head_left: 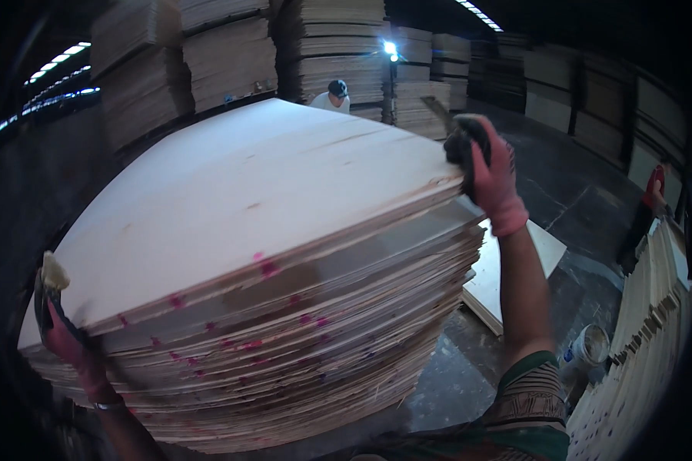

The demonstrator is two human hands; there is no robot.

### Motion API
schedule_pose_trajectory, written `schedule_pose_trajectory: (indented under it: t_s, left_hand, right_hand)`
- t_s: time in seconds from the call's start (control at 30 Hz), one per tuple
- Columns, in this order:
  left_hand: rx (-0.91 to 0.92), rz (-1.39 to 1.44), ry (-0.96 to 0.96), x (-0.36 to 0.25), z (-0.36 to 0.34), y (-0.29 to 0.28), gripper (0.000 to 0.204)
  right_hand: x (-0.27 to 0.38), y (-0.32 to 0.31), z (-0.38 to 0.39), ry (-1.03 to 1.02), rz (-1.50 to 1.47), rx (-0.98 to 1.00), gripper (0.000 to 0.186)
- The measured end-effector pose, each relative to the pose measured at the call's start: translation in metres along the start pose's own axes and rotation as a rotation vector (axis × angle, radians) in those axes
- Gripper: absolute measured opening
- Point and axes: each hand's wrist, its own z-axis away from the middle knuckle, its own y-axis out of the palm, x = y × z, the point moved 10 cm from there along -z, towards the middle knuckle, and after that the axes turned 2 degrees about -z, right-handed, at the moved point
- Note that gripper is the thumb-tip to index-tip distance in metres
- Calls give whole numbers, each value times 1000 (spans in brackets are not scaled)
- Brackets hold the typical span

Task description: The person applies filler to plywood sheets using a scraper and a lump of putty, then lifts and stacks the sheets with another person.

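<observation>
A large pale plywood sheet point(246, 180) tops a tall stack of plywood point(307, 330), its near edge raised a little off the sheet below. Pink marks dot the stacked edges. My right hand point(490, 173), in a pink glove with dark fingers, is closed round the sheet's right corner. A flat, scraper-like blade point(438, 114) sticks out from that same hand. At the left end of the near edge, my left hand point(63, 334), gloved alike, grips the sheet. A pale yellowish lump point(54, 272) shows at its fingertips; what it is I cannot make out.
Another person point(334, 97) in a dark cap is beyond the stack. More boards point(630, 369) stand at the right, near a second person's arm point(658, 192). A white bucket point(592, 344) and a low pale panel pile point(488, 296) are on the floor. Tall wood stacks point(338, 54) line the back.
</observation>
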Motion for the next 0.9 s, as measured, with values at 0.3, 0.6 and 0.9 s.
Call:
schedule_pose_trajectory:
  t_s: [0.3, 0.6, 0.9]
  left_hand:
    - [602, 738, -262, -85, 33, 123, 33]
    - [1174, 744, -224, -287, 111, 356, 33]
    - [1580, 611, -228, -406, 260, 668, 32]
  right_hand:
    - [-201, -53, 15, 158, 58, -75, 21]
    - [-338, -102, 3, 119, 109, -274, 23]
    - [-355, -96, 6, 171, -216, -314, 27]
